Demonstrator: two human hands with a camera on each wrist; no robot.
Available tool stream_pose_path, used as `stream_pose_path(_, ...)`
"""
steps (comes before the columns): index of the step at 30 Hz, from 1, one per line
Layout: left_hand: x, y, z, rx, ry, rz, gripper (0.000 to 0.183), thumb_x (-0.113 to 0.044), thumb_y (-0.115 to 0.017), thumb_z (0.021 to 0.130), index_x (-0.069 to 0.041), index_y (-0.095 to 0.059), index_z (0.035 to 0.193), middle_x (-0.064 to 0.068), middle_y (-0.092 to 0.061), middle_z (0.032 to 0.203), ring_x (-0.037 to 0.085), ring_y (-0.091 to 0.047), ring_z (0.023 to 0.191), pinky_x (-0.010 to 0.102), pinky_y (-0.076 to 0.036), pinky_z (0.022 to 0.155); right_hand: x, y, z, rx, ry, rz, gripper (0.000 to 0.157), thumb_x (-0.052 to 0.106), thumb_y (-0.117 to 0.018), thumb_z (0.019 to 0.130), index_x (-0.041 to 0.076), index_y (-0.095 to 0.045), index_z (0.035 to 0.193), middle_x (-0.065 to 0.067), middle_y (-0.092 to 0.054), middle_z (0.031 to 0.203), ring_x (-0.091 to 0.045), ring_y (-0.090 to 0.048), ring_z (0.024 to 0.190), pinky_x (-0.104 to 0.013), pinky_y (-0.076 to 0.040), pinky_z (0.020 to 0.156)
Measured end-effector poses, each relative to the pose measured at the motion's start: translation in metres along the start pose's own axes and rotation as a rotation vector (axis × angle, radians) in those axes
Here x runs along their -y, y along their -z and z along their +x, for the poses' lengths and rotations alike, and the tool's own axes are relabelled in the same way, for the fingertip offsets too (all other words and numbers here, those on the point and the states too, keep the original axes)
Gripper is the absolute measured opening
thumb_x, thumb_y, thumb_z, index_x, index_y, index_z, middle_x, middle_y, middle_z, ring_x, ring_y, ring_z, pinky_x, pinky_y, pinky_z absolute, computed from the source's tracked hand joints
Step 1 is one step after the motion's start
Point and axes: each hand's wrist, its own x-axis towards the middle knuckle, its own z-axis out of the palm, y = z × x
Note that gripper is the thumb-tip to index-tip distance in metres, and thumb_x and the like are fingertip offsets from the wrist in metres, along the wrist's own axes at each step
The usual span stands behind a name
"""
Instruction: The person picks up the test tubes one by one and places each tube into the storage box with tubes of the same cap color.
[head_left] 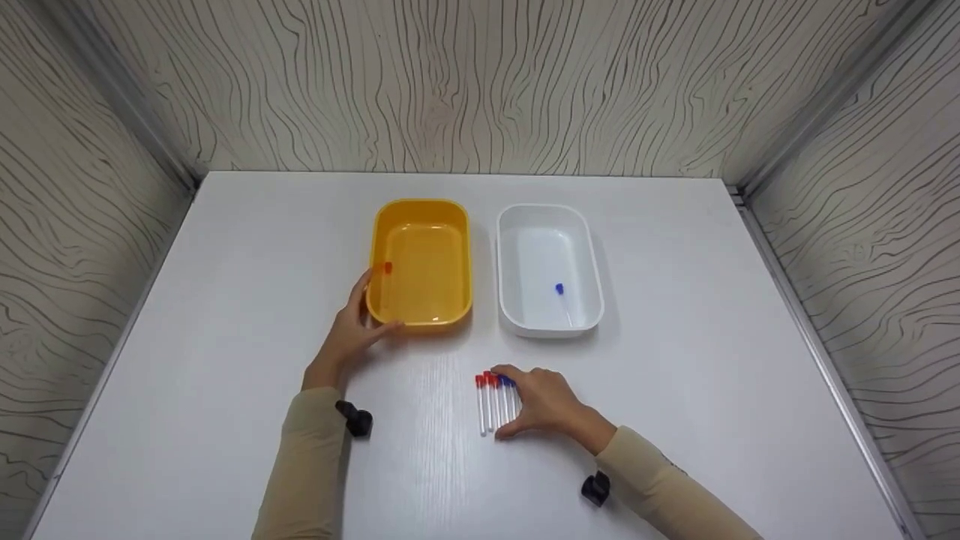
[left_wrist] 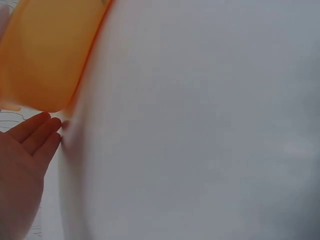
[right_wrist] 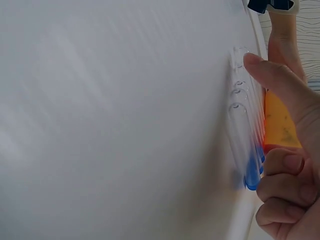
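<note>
My left hand (head_left: 349, 330) is at the near left corner of a yellow plastic bin (head_left: 470, 262); its thumb touches the front rim and its straight fingers (left_wrist: 37, 134) lie along the outer side. A test tube with a red cap (head_left: 388, 267) lies inside. Over a row of capped test tubes (head_left: 482, 409) on the table is my right hand (head_left: 547, 397). Its thumb and forefinger are spread wide, near opposite ends of the tubes. The tubes show red caps on the left and blue caps (right_wrist: 253, 175) on the right. My palm partly hides the blue-capped ones.
To the right of the yellow bin stands a white bin (head_left: 517, 315), holding a blue-capped tube (head_left: 559, 289). Both bins sit on a white table (head_left: 675, 337). Wood-patterned panels (head_left: 465, 90) enclose the back and sides.
</note>
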Motion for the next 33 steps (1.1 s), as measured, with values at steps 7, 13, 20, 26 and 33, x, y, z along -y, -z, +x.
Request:
stream_pose_path(7, 0.003, 0.001, 0.000, 0.000, -0.012, -0.029, 0.100, -0.038, -0.080, 0.077, -0.040, -0.014, 0.152, -0.002, -0.022, 0.163, 0.023, -0.023, 0.151, 0.051, -0.017, 0.124, 0.001, -0.001, 0.001, 0.011, 0.002, -0.047, 0.096, 0.057, -0.086, 0.055, 0.019, -0.051, 0.136, -0.005, -0.070, 0.095, -0.011, -0.052, 0.075, -0.032, -0.050, 0.073)
stream_pose_path(13, 0.006, -0.003, 0.001, -0.037, -0.024, -0.087, 0.099, -0.036, -0.080, 0.077, -0.038, -0.016, 0.152, -0.002, -0.025, 0.162, 0.022, -0.029, 0.149, 0.051, -0.018, 0.124, 0.002, -0.001, 0.001, 0.006, 0.000, -0.082, 0.096, 0.054, -0.088, 0.055, 0.018, -0.051, 0.136, 0.000, -0.060, 0.076, -0.010, -0.043, 0.068, -0.026, -0.040, 0.064)
stream_pose_path(20, 0.008, -0.006, 0.001, -0.037, -0.032, -0.169, 0.098, -0.034, -0.081, 0.076, -0.036, -0.018, 0.152, 0.000, -0.026, 0.161, 0.024, -0.033, 0.147, 0.049, -0.021, 0.124, 0.002, -0.001, -0.001, -0.037, 0.030, -0.092, 0.091, 0.053, -0.087, 0.057, 0.018, -0.052, 0.133, -0.005, -0.070, 0.086, -0.010, -0.049, 0.069, -0.033, -0.050, 0.071)
stream_pose_path(26, 0.008, -0.007, 0.000, -0.029, 0.029, -0.171, 0.097, -0.041, -0.079, 0.077, -0.043, -0.016, 0.151, -0.004, -0.021, 0.162, 0.022, -0.028, 0.149, 0.052, -0.014, 0.125, 0.001, 0.006, 0.000, -0.053, 0.048, -0.071, 0.092, 0.054, -0.087, 0.056, 0.015, -0.053, 0.133, -0.005, -0.072, 0.091, -0.010, -0.049, 0.070, -0.032, -0.051, 0.071)
stream_pose_path(33, 0.006, -0.004, 0.000, 0.000, 0.088, -0.208, 0.093, -0.041, -0.077, 0.079, -0.047, -0.016, 0.149, -0.004, -0.023, 0.162, 0.022, -0.029, 0.148, 0.057, -0.010, 0.124, 0.007, 0.020, 0.003, -0.089, 0.056, -0.008, 0.093, 0.054, -0.088, 0.055, 0.019, -0.051, 0.134, 0.006, -0.051, 0.065, -0.007, -0.037, 0.062, -0.019, -0.030, 0.057)
